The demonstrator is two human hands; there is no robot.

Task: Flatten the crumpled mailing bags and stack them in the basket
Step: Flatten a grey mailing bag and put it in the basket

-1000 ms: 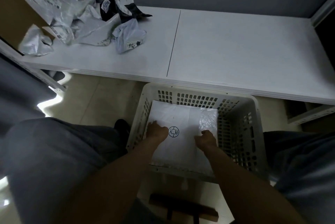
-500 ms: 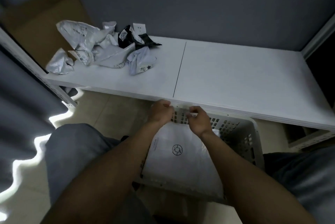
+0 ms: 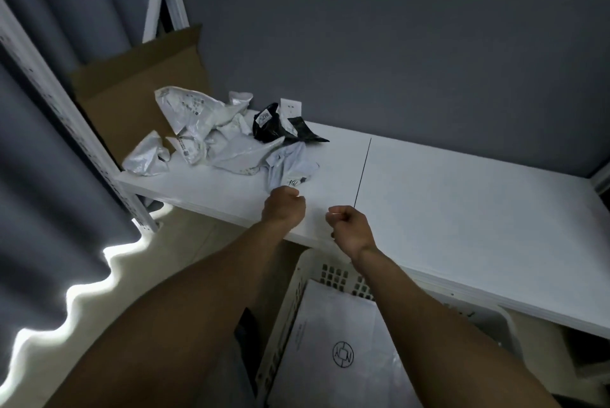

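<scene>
At 11 o'clock the crumpled bags (image 3: pixel 211 140) are thin plastic film, creased and faintly glossy; the black bag (image 3: pixel 274 128) shines more. The shelf (image 3: pixel 462 203) is a smooth, matt white board. At 6 o'clock the basket (image 3: pixel 290 305) is white perforated plastic, and the flat bag (image 3: pixel 330 325) in it looks smooth and matt. The box (image 3: pixel 138 90) at 10 o'clock is matt brown cardboard. At 9 o'clock the curtain (image 3: pixel 39 242) is grey cloth.

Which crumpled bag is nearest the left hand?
The pale blue-grey crumpled plastic bag with a handwritten mark, at the front, just beyond the left hand; the others lie farther back.
</scene>
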